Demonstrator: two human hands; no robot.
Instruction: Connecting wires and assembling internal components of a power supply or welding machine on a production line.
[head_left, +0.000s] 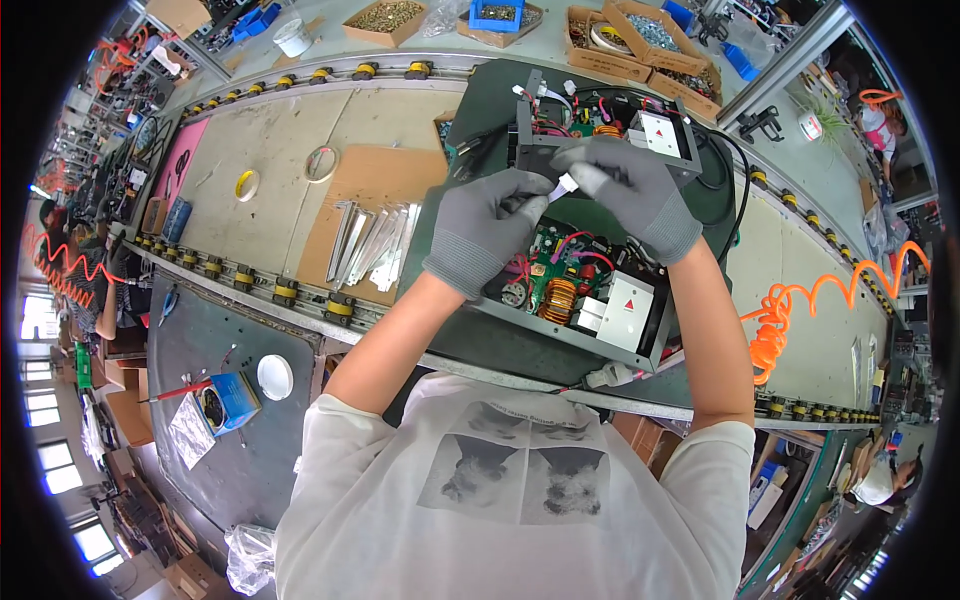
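Note:
Both my hands wear grey gloves and meet above two open metal chassis. My left hand pinches a short wired lead ending in a white plug connector. Close against that connector are the bent fingers of my right hand; whatever they grip is hidden. Below my hands lies the near chassis, holding a green circuit board, a copper coil and a white cover plate with a red triangle. The far chassis has a similar board and loose wires, partly covered by my right hand.
A dark green mat lies beneath both chassis. Metal strips rest on cardboard to the left, near two tape rolls. Boxes of small hardware stand along the back. An orange coiled hose hangs at the right.

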